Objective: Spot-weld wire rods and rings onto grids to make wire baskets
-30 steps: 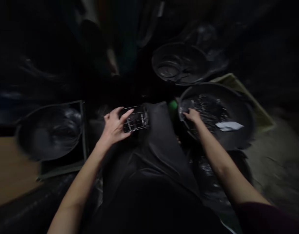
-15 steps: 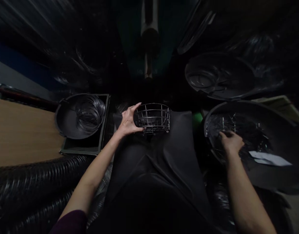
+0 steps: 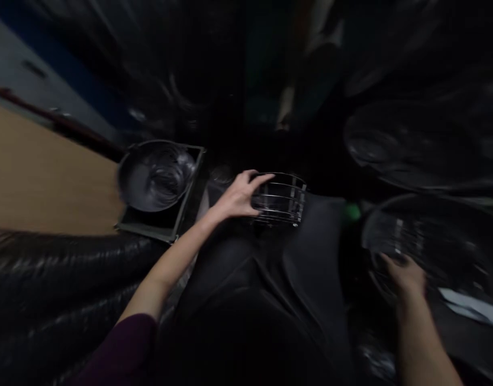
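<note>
My left hand [image 3: 240, 195] holds the left side of a shiny wire basket [image 3: 284, 197], thumb low and fingers along the upper rim. The basket rests at my lap, over a dark apron [image 3: 266, 289]. On the right, my right hand [image 3: 405, 273] is at the near left part of a wide dark basin [image 3: 369, 228] with thin metal wire pieces [image 3: 398, 236] in it. Its fingers look drawn together, but blur hides what they hold, if anything.
Left of me, a round bowl [image 3: 131, 185] with coiled wire sits on a crate [image 3: 149, 230], beside a wooden board [image 3: 49, 177]. Another dark basin [image 3: 423, 118] stands behind the right one. A pale strip [image 3: 471, 306] lies in the right basin. A machine rod [image 3: 286, 104] hangs ahead.
The whole view has swung left, so everything appears shifted to the right and blurred. My left hand stays on the wire basket; my right hand stays at the basin.
</note>
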`<control>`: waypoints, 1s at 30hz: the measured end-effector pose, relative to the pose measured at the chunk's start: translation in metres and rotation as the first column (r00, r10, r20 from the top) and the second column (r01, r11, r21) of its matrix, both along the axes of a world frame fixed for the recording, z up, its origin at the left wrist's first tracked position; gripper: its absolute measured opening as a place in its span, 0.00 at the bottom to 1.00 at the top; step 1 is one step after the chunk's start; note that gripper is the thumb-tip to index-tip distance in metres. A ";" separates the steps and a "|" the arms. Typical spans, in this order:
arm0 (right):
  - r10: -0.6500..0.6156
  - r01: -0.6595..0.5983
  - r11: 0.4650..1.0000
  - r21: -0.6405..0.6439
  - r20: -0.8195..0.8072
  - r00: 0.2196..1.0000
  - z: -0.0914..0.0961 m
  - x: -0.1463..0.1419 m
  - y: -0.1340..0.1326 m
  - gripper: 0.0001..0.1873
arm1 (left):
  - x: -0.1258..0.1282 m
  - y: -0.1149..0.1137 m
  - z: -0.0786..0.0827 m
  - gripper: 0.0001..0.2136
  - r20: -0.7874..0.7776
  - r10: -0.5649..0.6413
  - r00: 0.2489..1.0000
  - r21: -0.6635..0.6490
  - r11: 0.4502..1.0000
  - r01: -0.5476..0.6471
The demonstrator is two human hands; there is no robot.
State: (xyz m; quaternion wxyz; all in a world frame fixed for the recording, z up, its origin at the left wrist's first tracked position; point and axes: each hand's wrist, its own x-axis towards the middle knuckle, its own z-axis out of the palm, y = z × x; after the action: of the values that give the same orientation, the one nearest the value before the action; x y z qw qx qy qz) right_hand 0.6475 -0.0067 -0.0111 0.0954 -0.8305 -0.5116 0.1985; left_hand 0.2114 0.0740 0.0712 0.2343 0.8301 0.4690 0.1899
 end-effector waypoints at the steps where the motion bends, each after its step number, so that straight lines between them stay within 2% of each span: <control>1: -0.104 0.104 0.995 -0.005 -0.028 0.994 -0.010 0.007 0.004 0.27 | -0.004 0.004 0.000 0.43 0.032 0.011 0.999 0.007 1.000 -0.012; 3: -0.257 0.260 0.965 0.021 -0.092 0.962 -0.016 0.018 0.009 0.23 | -0.011 0.013 -0.002 0.45 0.088 0.047 0.995 0.034 0.998 -0.050; 4: -0.264 0.271 0.961 0.054 -0.112 0.958 -0.012 0.018 0.012 0.23 | -0.013 0.018 -0.003 0.45 0.107 0.062 0.992 0.049 0.997 -0.067; 6: -0.250 0.279 0.951 0.137 -0.193 0.949 0.008 0.002 0.020 0.28 | -0.013 0.026 -0.003 0.45 0.125 0.069 0.990 0.077 0.994 -0.079; 8: -0.135 0.223 0.953 0.205 -0.369 0.920 0.040 -0.034 0.032 0.34 | -0.009 0.033 -0.003 0.45 0.120 0.051 0.991 0.096 0.993 -0.063; 10: 0.106 0.049 0.972 0.232 -0.611 0.785 0.074 -0.080 0.049 0.32 | -0.002 0.038 -0.004 0.44 0.098 0.021 0.995 0.108 0.994 -0.031; 11: 0.233 -0.126 0.971 0.204 -0.680 0.695 0.089 -0.104 0.059 0.27 | 0.002 0.041 -0.004 0.43 0.084 0.008 0.996 0.110 0.994 -0.018; 12: 0.340 -0.303 0.935 0.184 -0.708 0.619 0.101 -0.127 0.069 0.24 | 0.006 0.042 -0.005 0.42 0.069 -0.002 0.998 0.111 0.994 -0.006; 13: 0.430 -0.426 0.883 0.196 -0.699 0.571 0.109 -0.147 0.079 0.21 | 0.009 0.044 -0.005 0.41 0.055 -0.010 0.998 0.111 0.994 0.004; 14: 0.513 -0.510 0.832 0.219 -0.652 0.558 0.114 -0.163 0.088 0.19 | 0.011 0.045 -0.005 0.41 0.040 -0.019 0.999 0.110 0.994 0.014; 15: 0.594 -0.564 0.786 0.253 -0.562 0.576 0.115 -0.176 0.096 0.18 | 0.012 0.045 -0.005 0.40 0.028 -0.026 0.999 0.111 0.994 0.023; 17: 0.721 -0.646 0.693 0.321 -0.283 0.633 0.110 -0.192 0.105 0.17 | 0.010 0.046 -0.004 0.39 0.015 -0.035 0.999 0.113 0.993 0.033; 18: 0.762 -0.697 0.637 0.331 -0.132 0.634 0.106 -0.195 0.106 0.17 | 0.008 0.046 -0.004 0.38 0.017 -0.032 0.999 0.112 0.993 0.030; 20: 0.815 -0.799 0.522 0.298 0.100 0.570 0.099 -0.198 0.107 0.20 | 0.002 0.045 -0.005 0.38 0.038 -0.011 0.999 0.103 0.995 0.008; 22: 0.846 -0.863 0.433 0.261 0.212 0.489 0.095 -0.197 0.109 0.21 | -0.004 0.046 -0.006 0.38 0.073 0.023 0.997 0.087 0.996 -0.029; 26: 0.867 -0.889 0.341 0.305 0.265 0.423 0.095 -0.199 0.122 0.20 | -0.011 0.051 -0.010 0.38 0.154 0.082 0.985 0.089 0.991 -0.096; 30: 0.862 -0.894 0.299 0.334 0.308 0.403 0.101 -0.203 0.137 0.23 | -0.011 0.063 -0.007 0.38 0.201 0.102 0.974 0.139 0.982 -0.131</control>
State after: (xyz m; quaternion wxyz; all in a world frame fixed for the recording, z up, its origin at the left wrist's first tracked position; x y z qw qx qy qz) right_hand 0.4441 0.1298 0.0897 0.1424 -0.3746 -0.9139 0.0647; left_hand 0.2001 0.1375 0.0641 0.2033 0.7941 0.4764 0.3179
